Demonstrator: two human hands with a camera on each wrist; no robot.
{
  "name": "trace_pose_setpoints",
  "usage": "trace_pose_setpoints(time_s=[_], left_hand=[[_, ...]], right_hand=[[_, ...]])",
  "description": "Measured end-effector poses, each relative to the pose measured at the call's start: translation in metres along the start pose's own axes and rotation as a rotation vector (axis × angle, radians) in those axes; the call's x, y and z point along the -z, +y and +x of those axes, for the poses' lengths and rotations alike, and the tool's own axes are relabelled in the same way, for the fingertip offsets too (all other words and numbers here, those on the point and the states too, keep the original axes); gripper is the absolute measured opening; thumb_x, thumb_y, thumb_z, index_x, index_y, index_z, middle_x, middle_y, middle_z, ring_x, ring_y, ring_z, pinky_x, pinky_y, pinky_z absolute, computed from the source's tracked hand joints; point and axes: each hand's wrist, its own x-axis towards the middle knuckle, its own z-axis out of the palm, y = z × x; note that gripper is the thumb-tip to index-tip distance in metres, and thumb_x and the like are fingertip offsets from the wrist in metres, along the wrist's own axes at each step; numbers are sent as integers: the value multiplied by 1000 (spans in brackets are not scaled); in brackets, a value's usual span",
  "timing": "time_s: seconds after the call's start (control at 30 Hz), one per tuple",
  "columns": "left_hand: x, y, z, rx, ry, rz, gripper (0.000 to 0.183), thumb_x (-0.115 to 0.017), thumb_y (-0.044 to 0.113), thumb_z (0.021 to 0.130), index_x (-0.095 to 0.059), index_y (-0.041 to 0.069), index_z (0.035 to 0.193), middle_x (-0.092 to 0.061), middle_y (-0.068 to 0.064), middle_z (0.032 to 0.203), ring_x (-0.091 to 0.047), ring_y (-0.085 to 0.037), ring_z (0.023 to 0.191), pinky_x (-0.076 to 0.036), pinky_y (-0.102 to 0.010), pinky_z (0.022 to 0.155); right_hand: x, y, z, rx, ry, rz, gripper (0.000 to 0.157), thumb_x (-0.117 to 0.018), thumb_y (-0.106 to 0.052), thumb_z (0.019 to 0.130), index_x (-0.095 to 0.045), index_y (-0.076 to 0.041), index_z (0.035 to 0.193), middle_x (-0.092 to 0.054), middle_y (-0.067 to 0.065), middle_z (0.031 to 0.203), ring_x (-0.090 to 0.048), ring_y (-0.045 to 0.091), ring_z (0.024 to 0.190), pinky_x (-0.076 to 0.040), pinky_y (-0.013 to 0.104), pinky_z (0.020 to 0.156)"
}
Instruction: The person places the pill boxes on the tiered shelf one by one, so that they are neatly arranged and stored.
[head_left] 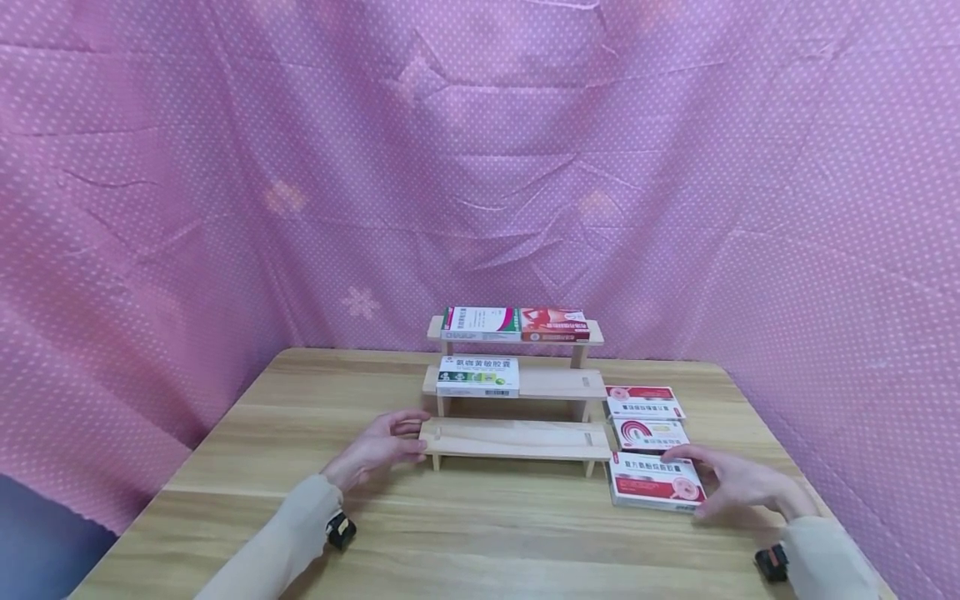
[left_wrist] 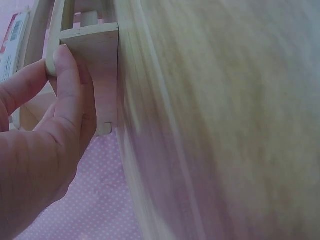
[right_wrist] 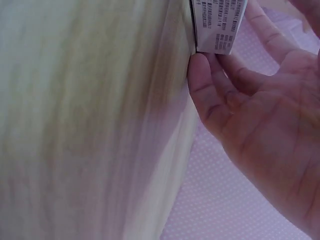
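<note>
My left hand (head_left: 378,450) pinches the left end of the lowest tier of a stepped wooden display rack (head_left: 517,439). Thumb and finger meet on the board's end in the left wrist view. At the rack's right side, my right hand (head_left: 738,482) is spread around the right end of the nearest medicine box (head_left: 652,482), white and red, lying flat on the table. One fingertip touches its far edge. In the right wrist view, fingers (right_wrist: 206,85) reach the lower corner of the box (right_wrist: 215,25); how firmly they press cannot be told.
Behind the nearest box lie two more red-and-white boxes, one with an arc design (head_left: 651,434) and one farther back (head_left: 643,402). The rack's middle tier bears a white-and-green box (head_left: 477,377). On its top tier are a white-and-magenta box (head_left: 480,322) and a red box (head_left: 555,324). A pink curtain (head_left: 480,167) hangs behind the table (head_left: 480,542).
</note>
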Motion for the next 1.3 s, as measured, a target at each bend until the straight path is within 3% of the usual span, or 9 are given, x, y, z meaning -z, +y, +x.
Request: trace_pose_setpoints(time_s=[0.13, 0.23, 0.37, 0.43, 0.57, 0.67, 0.9, 1.07, 1.3], left_hand=[[1, 0, 0, -4, 6, 6, 66, -66, -6, 85, -38, -3, 145, -40, -31, 145, -66, -24, 98, -58, -39, 93], [1, 0, 1, -6, 7, 8, 66, -66, -6, 85, -37, -4, 144, -40, -31, 145, -66, -24, 98, -58, -39, 93], [0, 1, 2, -12, 2, 16, 67, -66, -5, 84, -37, -4, 145, -38, -32, 146, -66, -25, 99, -57, -40, 93], [-2, 1, 3, -9, 1, 15, 67, -66, -5, 84, -37, -3, 145, -38, -32, 146, -66, -25, 100, -57, -40, 93], [-4, 2, 3, 11, 22, 9, 66, -66, -4, 84, -39, -2, 144, -39, -33, 145, -67, -25, 98, -58, -41, 92], [-7, 3, 3, 30, 53, 0, 64, -67, -3, 85, -41, 1, 143, -45, -31, 140, -67, -25, 96, -58, -42, 92], [-11, 4, 4, 39, 84, 23, 60, -67, -2, 86, -44, 1, 141, -57, -24, 123, -67, -24, 94, -58, -43, 91], [-10, 4, 3, 36, 81, 29, 59, -65, -3, 86, -43, -1, 141, -59, -23, 118, -67, -23, 92, -58, -43, 90], [-10, 2, 4, 21, 82, 35, 57, -66, -3, 86, -45, 0, 140, -59, -25, 120, -67, -25, 94, -59, -41, 89]], right_hand=[[-1, -1, 3, -6, 30, -35, 78, -86, -18, 64, -53, -22, 135, -42, 24, 144, -42, 33, 124, -36, 44, 99], [1, 2, 1, -7, 47, -31, 74, -85, -17, 65, -57, -22, 133, -46, 23, 143, -47, 21, 123, -40, 34, 99], [10, 11, -7, 22, 28, 91, 66, -80, -14, 75, -55, -13, 136, -46, 28, 143, -50, -2, 118, -43, 14, 94], [15, 15, -12, 35, 6, 182, 64, -75, -12, 81, -51, -6, 141, -46, 26, 143, -50, -7, 116, -42, 12, 93], [25, 21, -19, 40, -27, 359, 59, -61, -6, 90, -40, 7, 144, -57, 5, 138, -54, -2, 117, -46, 15, 94], [30, 21, -22, 80, -22, 460, 52, -53, -2, 94, -39, 8, 144, -63, -9, 130, -58, 3, 116, -49, 19, 94], [34, 4, -21, 275, 5, 613, 42, -45, 6, 98, -46, 6, 140, -63, -7, 133, -60, 6, 118, -53, 22, 96], [33, -10, -11, 268, 109, 618, 41, -46, 5, 98, -50, 3, 139, -65, -10, 128, -61, 3, 115, -53, 18, 94], [26, -27, 10, 296, 219, 646, 44, -53, 5, 96, -43, 14, 138, -65, -11, 127, -59, 1, 118, -50, 15, 96]])
